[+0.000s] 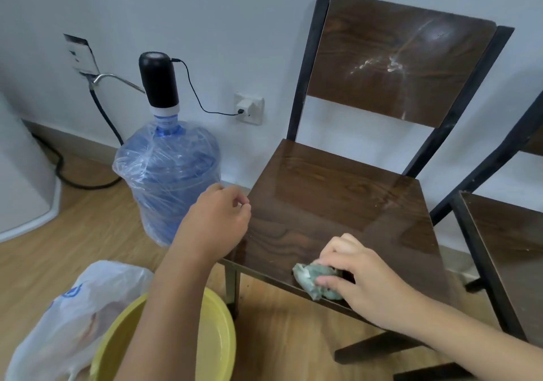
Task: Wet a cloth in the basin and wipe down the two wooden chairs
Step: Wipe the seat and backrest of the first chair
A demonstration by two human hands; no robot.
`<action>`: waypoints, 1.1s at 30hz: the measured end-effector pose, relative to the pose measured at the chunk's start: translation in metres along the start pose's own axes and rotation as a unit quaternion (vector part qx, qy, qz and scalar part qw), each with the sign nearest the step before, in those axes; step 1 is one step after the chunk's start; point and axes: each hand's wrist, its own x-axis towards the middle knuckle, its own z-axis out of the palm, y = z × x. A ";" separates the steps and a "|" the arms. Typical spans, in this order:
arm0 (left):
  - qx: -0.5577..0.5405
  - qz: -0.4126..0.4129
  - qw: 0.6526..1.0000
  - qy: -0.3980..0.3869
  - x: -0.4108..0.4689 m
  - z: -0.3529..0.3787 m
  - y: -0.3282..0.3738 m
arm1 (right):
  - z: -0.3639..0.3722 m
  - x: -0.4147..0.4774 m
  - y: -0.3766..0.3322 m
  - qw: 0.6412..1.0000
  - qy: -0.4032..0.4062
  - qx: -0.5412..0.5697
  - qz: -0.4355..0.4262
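A dark wooden chair with a black metal frame stands against the wall; its seat shines wet and its backrest carries white smears. My right hand presses a bunched green cloth onto the seat's front edge. At the seat's left edge my left hand hovers with its fingers loosely curled and nothing in it. A yellow basin sits on the floor under my left forearm. The second wooden chair shows partly at the right edge.
A blue water jug wrapped in plastic, with a black pump on top, stands left of the chair. The pump's cable runs to a wall socket. A white plastic bag lies beside the basin. A white appliance stands at far left.
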 end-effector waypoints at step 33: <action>0.038 -0.101 0.994 0.028 0.009 -0.003 -0.022 | 0.020 0.017 -0.035 0.996 -0.019 0.053 -0.074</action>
